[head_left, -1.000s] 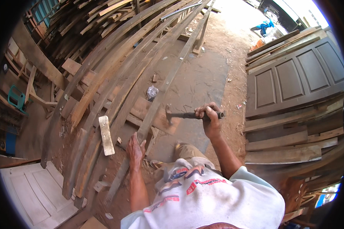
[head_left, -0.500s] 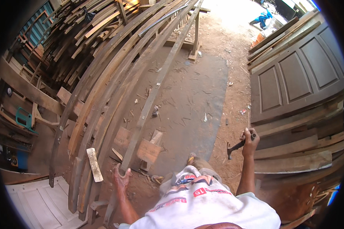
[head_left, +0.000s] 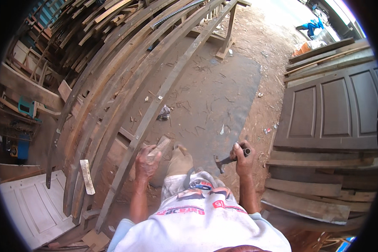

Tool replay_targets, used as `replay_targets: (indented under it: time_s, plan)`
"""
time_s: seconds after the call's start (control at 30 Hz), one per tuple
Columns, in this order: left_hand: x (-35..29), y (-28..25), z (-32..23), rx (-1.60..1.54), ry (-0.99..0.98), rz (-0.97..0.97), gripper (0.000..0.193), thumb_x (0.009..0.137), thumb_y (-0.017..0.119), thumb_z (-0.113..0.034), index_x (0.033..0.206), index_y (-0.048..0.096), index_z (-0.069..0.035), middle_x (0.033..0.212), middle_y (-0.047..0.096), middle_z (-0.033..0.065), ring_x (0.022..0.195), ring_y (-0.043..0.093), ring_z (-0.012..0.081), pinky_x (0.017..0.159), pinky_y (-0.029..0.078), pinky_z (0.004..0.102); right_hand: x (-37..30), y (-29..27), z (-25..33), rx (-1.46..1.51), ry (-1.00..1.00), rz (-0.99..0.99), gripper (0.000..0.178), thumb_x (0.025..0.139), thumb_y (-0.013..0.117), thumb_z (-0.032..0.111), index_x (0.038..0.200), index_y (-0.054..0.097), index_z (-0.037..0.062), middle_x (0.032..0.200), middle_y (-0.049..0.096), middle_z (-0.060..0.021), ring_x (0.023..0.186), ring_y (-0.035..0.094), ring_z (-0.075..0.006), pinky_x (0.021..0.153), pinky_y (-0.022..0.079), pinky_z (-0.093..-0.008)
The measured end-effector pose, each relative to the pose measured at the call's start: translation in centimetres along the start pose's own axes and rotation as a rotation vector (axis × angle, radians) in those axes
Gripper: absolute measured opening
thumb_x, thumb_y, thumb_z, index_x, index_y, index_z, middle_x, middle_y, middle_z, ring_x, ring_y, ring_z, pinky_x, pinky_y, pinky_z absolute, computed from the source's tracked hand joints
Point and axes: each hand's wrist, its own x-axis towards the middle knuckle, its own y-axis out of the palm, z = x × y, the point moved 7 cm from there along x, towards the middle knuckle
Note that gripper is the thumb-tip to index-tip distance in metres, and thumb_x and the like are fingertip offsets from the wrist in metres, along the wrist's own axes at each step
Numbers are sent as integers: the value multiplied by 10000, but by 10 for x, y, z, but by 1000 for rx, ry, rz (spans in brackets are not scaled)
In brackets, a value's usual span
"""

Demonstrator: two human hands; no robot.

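Hammer with a dark handle and curved metal claw head point(head_left: 227, 161) sits in my right grip point(head_left: 243, 160), fingers wrapped tight, near the right edge of the dark grey ground sheet point(head_left: 235, 84). From here I judge it stiff and head-heavy, best held toward the handle's end. My left grip point(head_left: 146, 163), half-curled beside the long grey-brown timber beam point(head_left: 171, 82), overlaps a short greyish wood block point(head_left: 162, 144); I cannot tell whether it holds it.

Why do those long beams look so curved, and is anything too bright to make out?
In the head view, the fisheye lens likely bows the long beams; also in the head view, glare washes the ground at the top nearly white, hiding detail, while the hammer in the right hand is readable.
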Motion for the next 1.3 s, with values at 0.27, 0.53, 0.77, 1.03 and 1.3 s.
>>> replay_targets:
  time_s: [0.27,0.53,0.77,1.03,1.3]
  plan:
    - [124,135,-45,-872,-100,199,609,1020,565,-527,1361,543,-23,1167,673,156,1067,666,249,905,543,360,126,55,79,731,-69,112,446,1069,458,464,951,589,55,684,502,-17,705,511,-169,725,432,-332]
    - [288,104,-73,-1050,-174,315,362,1058,569,-385,1207,605,-58,806,652,43,605,613,92,511,500,231,199,54,111,491,-20,108,620,988,533,615,1052,654,10,923,657,-104,984,649,-266,991,477,-415]
    - [376,111,-87,-822,-28,151,333,1049,598,-372,1149,636,-57,779,645,33,690,596,74,549,478,231,301,-6,101,-1155,-102,-100,536,770,888,339,1140,674,16,1040,703,-138,1009,671,-361,944,515,-436]
    - [462,161,-171,-737,-12,263,406,1029,628,-391,1197,631,-22,911,687,48,838,652,103,751,549,276,433,93,14,-1015,-248,530,446,782,845,202,1132,595,83,1081,630,-186,924,687,-390,743,573,-432]
    - [539,160,-119,22,-78,100,743,819,807,-530,1336,603,-37,1100,731,167,1048,687,291,978,533,409,562,54,35,-553,-299,442,277,852,770,87,1015,549,43,738,583,-89,649,597,-240,598,485,-372]
